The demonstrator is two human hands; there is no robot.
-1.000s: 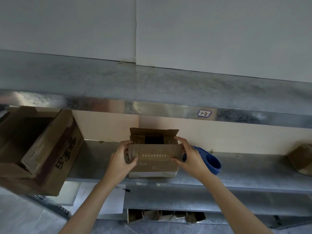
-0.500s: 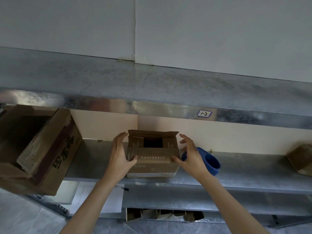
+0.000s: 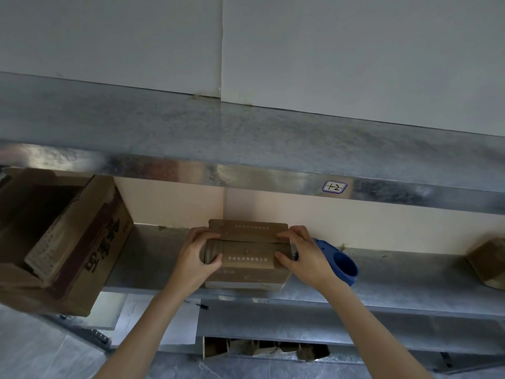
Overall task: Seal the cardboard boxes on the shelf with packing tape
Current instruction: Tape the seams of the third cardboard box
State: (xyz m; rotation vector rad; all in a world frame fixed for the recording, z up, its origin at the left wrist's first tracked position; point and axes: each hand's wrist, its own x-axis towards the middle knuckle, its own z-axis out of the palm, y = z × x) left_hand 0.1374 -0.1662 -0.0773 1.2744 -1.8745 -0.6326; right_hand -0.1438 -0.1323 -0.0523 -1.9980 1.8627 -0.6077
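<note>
Head view, centre of the frame, and this looks like the flap-closing step. The small cardboard box (image 3: 247, 265) sits at the front edge of the metal shelf (image 3: 410, 280) with both hands on it. The left hand (image 3: 195, 259) clamps the box's left end, fingers curled over the top and thumb on the near flap. The right hand (image 3: 304, 257) mirrors it at the right end, so the hands are apart with the box between them.

The top flaps (image 3: 247, 232) are folded down and meet in a seam across the lid, with no tape on it that I can make out. Just right of the box, partly behind the right hand, lies the blue tape dispenser (image 3: 341, 265), untouched. At the left of the frame a large open carton (image 3: 62, 242) sits tilted, mouth gaping. Another box (image 3: 489, 265) peeks in at the right edge.

My read is that it's early in the job. Next, one hand has to pin the flaps shut alone while the other, probably the right since it's nearest, lets go and takes the dispenser. Tape then runs along that seam. Let go carelessly and those flaps may spring up.
</note>
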